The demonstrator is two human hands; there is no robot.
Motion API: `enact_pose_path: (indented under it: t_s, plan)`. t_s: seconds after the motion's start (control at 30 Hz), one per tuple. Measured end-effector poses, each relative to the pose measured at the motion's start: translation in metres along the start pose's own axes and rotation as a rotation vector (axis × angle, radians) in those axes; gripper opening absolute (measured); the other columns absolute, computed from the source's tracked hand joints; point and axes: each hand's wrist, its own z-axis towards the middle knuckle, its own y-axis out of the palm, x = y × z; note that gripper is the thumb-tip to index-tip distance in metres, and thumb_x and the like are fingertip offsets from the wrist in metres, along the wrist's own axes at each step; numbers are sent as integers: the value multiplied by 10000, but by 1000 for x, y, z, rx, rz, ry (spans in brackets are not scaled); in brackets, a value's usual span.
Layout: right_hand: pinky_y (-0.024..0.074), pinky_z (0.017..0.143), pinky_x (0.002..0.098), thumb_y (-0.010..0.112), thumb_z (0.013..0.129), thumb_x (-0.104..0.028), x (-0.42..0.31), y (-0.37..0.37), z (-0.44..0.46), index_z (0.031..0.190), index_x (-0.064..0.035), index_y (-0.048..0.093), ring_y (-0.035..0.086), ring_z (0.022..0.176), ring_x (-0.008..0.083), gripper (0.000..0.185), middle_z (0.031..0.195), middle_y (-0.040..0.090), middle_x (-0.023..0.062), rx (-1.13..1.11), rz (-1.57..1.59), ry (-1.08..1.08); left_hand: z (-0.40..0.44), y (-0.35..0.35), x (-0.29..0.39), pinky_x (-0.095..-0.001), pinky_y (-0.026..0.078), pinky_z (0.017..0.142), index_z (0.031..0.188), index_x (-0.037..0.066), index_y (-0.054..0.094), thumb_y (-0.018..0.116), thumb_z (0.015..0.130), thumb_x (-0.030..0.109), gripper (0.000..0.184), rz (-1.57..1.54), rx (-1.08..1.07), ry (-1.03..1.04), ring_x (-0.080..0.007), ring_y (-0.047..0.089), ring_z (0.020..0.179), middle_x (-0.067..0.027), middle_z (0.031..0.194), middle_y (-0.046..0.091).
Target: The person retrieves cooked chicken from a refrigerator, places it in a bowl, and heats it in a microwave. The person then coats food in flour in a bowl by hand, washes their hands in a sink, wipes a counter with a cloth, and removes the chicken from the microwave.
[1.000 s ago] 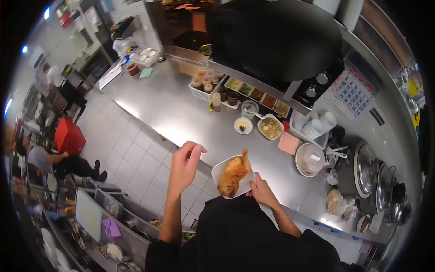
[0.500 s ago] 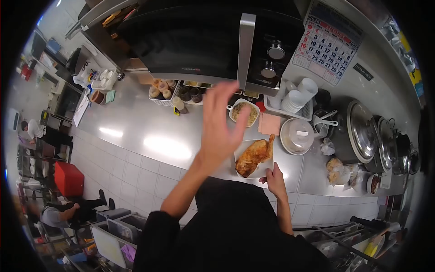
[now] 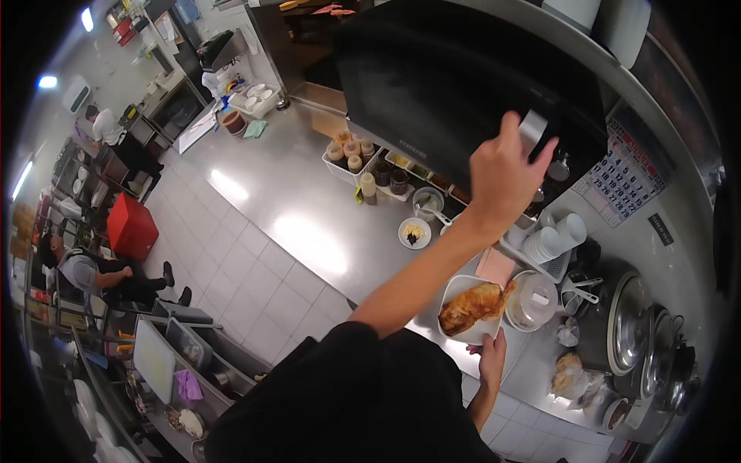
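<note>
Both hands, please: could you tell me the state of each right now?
Left hand: curled at the microwave handle; whether it grips cannot be told.
Right hand: holding the white dish of chicken.

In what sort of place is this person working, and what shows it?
Probably a commercial kitchen: squeeze bottles stand on a long steel counter, a big lidded pot is farther along, and the right hand holds a white dish of roasted-looking chicken.

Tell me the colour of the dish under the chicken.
White; the dish shows best in the head view, held by the right hand.
</note>
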Motion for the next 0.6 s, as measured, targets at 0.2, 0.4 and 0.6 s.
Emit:
enact_pose_path:
  t_s: [0.2, 0.4, 0.6]
  plan:
    - [504, 504, 292, 432, 897, -97, -52, 0, 3, 1207, 32, 486, 630, 565, 211, 340, 885, 650, 149, -56, 89, 24, -41, -164, 7, -192, 481, 463, 1064, 15, 442, 883, 675, 120, 597, -234, -87, -191, -80, 631, 638, -52, 801, 657]
    - [548, 554, 304, 443, 878, -93, -157, 39, 51, 1226, 51, 497, 655, 605, 241, 381, 924, 651, 150, -369, -106, -42, -83, -314, -116, -345, 491, 875, 1335, 3, 366, 483, 954, 498, 635, -151, 206, -21, -204, 564, 1056, -137, 1222, 521]
    - [565, 508, 291, 488, 867, -172, -188, 103, 112, 1174, 29, 569, 655, 606, 194, 376, 911, 665, 109, -556, -57, -170, -72, -375, -155, -354, 389, 911, 1227, 16, 385, 361, 1005, 476, 511, -258, 265, -101, -200, 455, 1042, -86, 1150, 444]
